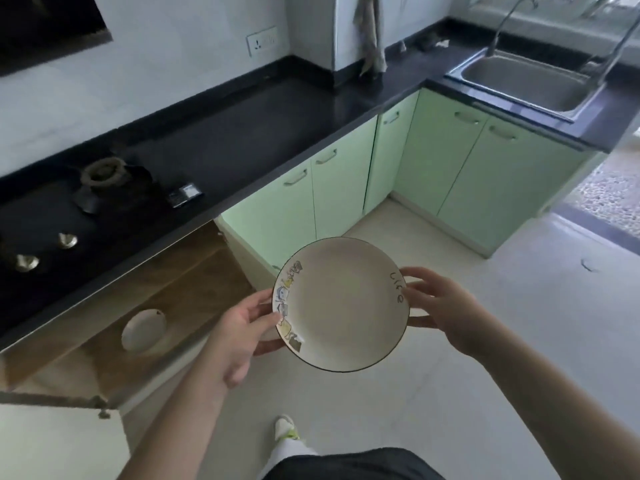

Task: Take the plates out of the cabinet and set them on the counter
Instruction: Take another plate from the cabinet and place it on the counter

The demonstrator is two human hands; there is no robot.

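A round cream plate (pixel 341 304) with a dark rim, small drawings on its left edge and writing on its right, is held level above the floor between both hands. My left hand (pixel 242 327) grips its left rim, thumb on top and fingers under. My right hand (pixel 438 308) holds the right rim with curled fingers. A second pale plate (pixel 143 329) lies inside the open wooden cabinet (pixel 194 289) under the black counter (pixel 242 140), to the left of the held plate.
A gas hob (pixel 52 216) with two knobs and a burner sits on the counter's left part, a small dark box (pixel 183 195) beside it. Closed green cabinet doors (pixel 311 199) run to the right, toward a steel sink (pixel 526 79). The open cabinet door (pixel 52 434) juts out at bottom left.
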